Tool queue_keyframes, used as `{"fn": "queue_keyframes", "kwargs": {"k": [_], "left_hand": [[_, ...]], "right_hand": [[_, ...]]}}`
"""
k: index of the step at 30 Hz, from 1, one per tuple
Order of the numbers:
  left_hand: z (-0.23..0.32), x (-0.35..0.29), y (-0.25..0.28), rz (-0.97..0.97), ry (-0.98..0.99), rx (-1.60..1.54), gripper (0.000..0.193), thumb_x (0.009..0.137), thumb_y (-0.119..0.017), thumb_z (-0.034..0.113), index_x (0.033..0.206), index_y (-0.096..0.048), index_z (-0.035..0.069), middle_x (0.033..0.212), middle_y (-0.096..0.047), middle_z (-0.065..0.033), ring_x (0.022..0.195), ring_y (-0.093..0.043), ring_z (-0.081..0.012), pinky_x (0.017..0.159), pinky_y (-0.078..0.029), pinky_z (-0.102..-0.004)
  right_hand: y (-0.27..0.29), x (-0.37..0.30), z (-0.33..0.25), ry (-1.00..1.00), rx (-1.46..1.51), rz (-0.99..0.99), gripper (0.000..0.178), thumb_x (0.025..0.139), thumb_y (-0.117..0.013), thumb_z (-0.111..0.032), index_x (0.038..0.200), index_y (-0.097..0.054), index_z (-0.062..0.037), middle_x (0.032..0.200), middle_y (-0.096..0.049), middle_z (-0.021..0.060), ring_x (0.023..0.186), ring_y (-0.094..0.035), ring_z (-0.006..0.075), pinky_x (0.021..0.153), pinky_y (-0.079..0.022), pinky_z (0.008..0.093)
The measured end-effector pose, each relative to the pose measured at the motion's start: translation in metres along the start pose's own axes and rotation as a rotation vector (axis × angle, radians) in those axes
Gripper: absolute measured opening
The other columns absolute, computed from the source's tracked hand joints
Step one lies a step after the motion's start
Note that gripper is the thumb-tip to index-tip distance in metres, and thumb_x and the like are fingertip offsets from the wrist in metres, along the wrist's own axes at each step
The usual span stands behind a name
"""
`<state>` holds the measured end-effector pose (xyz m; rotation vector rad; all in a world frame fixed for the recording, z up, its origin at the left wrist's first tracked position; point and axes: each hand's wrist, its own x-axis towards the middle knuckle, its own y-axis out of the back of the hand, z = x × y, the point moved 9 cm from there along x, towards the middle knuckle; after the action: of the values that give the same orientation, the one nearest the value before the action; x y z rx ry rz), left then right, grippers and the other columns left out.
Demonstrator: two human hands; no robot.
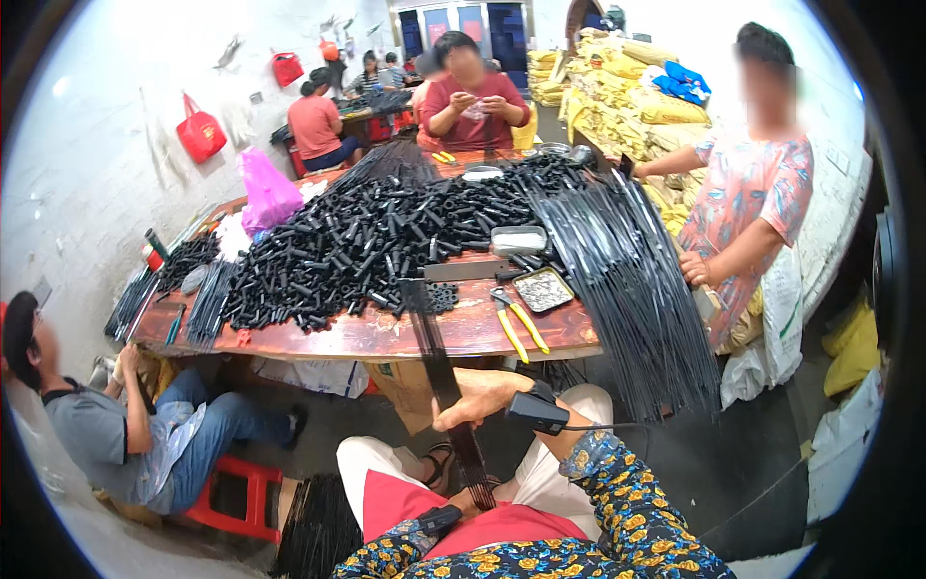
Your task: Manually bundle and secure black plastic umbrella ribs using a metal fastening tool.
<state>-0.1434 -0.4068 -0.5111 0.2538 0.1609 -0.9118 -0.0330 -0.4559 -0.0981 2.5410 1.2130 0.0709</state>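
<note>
At the near edge of the table [386, 340], R hand [473, 398] grips a bundle of thin blk rods [441, 365], fingers closed round it; bundle tilts, top end seen agst tabletop, can't tell if touching. L hand [467, 504] is by the low end, partly hidden, can't tell if gripping. On table: big pile of blk tubes [357, 241], yellow-handled pliers [521, 323] just beside a sm. metal tray [523, 297] w/ bits.
</note>
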Motion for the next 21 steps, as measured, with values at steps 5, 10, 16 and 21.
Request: {"fn": "queue_keyframes", "kwargs": {"k": [5, 10, 16, 21], "left_hand": [[-0.088, 0.009, -0.002, -0.05, 0.041, 0.288, 0.028, 0.08, -0.071, 0.023, 0.099, -0.065, 0.003, 0.086, -0.07, -0.0148, 0.081, -0.068, -0.027, 0.071, -0.054, -0.0395], [-0.003, -0.002, 0.004, 0.004, -0.204, 0.378, 0.022, 0.085, -0.064, 0.019, 0.1, -0.062, 0.002, 0.09, -0.066, -0.0186, 0.085, -0.066, -0.031, 0.074, -0.052, -0.0418], [0.1, -0.021, -0.009, -0.363, 0.043, 0.45, 0.04, 0.087, -0.063, 0.015, 0.12, -0.049, -0.002, 0.107, -0.061, -0.0236, 0.1, -0.062, -0.0354, 0.087, -0.049, -0.0443], [0.178, -0.069, 0.012, -0.478, 0.233, 0.481, 0.056, 0.088, -0.062, 0.012, 0.136, -0.038, -0.005, 0.121, -0.057, -0.0277, 0.111, -0.059, -0.0392, 0.097, -0.046, -0.0464]], "right_hand": [[-0.016, -0.009, -0.015, -0.083, -0.045, 0.008, 0.021, 0.075, -0.072, -0.021, 0.085, -0.064, -0.0037, 0.069, -0.062, 0.004, 0.058, -0.059, 0.0122, 0.05, -0.047, 0.0265], [-0.024, 0.014, 0.001, -0.007, 0.15, -0.081, 0.018, 0.068, -0.074, -0.012, 0.079, -0.063, -0.0045, 0.067, -0.061, 0.0038, 0.052, -0.056, 0.0134, 0.042, -0.044, 0.0286], [-0.016, 0.017, 0.047, -0.053, 0.222, -0.04, 0.03, 0.068, -0.076, -0.014, 0.09, -0.057, -0.0057, 0.071, -0.065, 0.0037, 0.055, -0.06, 0.014, 0.042, -0.046, 0.0278], [-0.022, 0.022, 0.051, -0.047, 0.246, -0.017, 0.033, 0.065, -0.077, -0.017, 0.089, -0.057, -0.0054, 0.07, -0.064, 0.0041, 0.057, -0.059, 0.0135, 0.045, -0.046, 0.0287]]}}
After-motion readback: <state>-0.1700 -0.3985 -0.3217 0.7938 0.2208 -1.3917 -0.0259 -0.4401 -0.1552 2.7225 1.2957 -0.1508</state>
